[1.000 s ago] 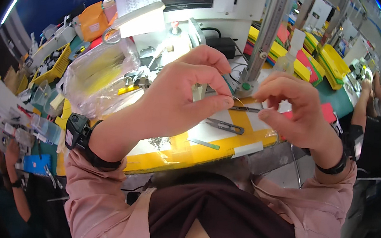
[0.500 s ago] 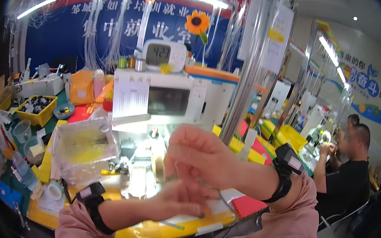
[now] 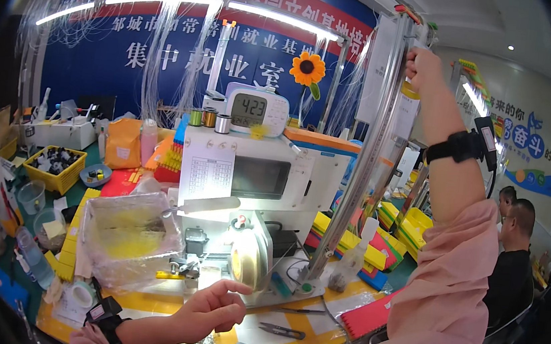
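My right hand (image 3: 422,70) is raised at the upper right, beside the top of a metal post (image 3: 376,125). Its fingers are closed, and whatever they grip is too small to make out. Low over the yellow table edge is my left hand (image 3: 214,308), with the index finger stretched out, the other fingers loosely bent and nothing visible in it. Just beyond it stands a white machine (image 3: 303,168) with a dark screen and a lit round wheel (image 3: 244,259). Thread snips (image 3: 282,330) lie to the right of my left hand.
A plastic-wrapped tray (image 3: 95,254) with yellow residue sits left of the machine. Farther left are a yellow basket (image 3: 63,176) of dark parts and a water bottle (image 3: 32,254). A squeeze bottle (image 3: 354,254) stands near the post. Another person (image 3: 514,264) sits at the right.
My right hand has gone from in front of the machine up to the post's top. My left hand has moved slightly left and down, away from it. The view has tilted upward.
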The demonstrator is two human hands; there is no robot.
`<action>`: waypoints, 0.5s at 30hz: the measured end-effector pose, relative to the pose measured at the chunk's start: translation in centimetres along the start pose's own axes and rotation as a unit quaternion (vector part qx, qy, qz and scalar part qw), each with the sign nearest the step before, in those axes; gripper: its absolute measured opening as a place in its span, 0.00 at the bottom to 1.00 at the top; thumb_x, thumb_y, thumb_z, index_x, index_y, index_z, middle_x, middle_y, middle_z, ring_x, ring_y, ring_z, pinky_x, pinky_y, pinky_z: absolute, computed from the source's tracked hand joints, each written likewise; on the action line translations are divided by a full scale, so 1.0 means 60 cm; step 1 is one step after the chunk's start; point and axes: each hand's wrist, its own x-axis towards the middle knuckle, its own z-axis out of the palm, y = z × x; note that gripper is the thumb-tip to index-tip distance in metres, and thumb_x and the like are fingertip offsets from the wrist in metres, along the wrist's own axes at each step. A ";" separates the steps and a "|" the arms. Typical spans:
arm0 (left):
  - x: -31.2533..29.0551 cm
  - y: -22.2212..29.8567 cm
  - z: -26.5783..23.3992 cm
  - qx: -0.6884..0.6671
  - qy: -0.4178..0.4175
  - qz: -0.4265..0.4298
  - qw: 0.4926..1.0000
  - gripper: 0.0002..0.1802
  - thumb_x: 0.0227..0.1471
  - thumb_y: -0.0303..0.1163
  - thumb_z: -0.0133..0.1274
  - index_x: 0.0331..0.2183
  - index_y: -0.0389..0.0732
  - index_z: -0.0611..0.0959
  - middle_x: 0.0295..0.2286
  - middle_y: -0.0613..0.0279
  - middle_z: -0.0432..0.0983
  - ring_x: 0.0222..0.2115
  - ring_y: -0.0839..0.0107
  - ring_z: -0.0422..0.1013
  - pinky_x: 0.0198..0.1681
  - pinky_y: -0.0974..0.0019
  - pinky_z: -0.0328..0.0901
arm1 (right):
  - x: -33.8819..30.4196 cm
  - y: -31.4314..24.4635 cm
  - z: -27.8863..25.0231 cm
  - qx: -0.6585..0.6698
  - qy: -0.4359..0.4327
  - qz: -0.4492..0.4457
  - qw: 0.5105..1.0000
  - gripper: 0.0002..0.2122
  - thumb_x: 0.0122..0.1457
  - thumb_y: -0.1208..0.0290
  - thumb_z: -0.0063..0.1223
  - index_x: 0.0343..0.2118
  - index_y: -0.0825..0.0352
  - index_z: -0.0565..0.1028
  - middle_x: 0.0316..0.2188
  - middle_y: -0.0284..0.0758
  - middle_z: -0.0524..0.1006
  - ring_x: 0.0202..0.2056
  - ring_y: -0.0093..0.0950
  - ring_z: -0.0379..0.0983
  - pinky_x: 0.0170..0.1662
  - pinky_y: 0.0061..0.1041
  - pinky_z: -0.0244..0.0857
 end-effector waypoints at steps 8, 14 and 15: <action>-0.017 0.012 0.020 0.143 -0.019 -0.015 0.989 0.20 0.50 0.25 0.47 0.46 0.38 0.64 0.26 0.67 0.68 0.22 0.85 0.60 0.22 0.78 0.57 | -0.123 0.078 -0.079 0.020 -0.220 -0.100 0.970 0.11 0.54 0.70 0.38 0.15 0.62 0.62 0.09 0.26 0.58 0.08 0.17 0.50 0.12 0.18 0.43; -0.038 0.059 0.013 0.384 -0.045 0.024 0.922 0.18 0.46 0.25 0.53 0.42 0.37 0.70 0.23 0.70 0.69 0.15 0.89 0.57 0.16 0.81 0.52 | -0.495 0.203 -0.204 0.315 -0.225 0.226 0.894 0.11 0.55 0.64 0.45 0.20 0.58 0.61 0.12 0.24 0.57 0.10 0.15 0.50 0.12 0.14 0.42; -0.040 0.074 0.015 0.397 -0.027 0.014 0.917 0.19 0.45 0.25 0.53 0.42 0.37 0.70 0.22 0.70 0.69 0.15 0.89 0.57 0.16 0.81 0.52 | -0.509 0.219 -0.222 0.314 -0.188 0.258 0.894 0.10 0.55 0.64 0.45 0.20 0.58 0.61 0.11 0.24 0.56 0.10 0.15 0.50 0.12 0.14 0.42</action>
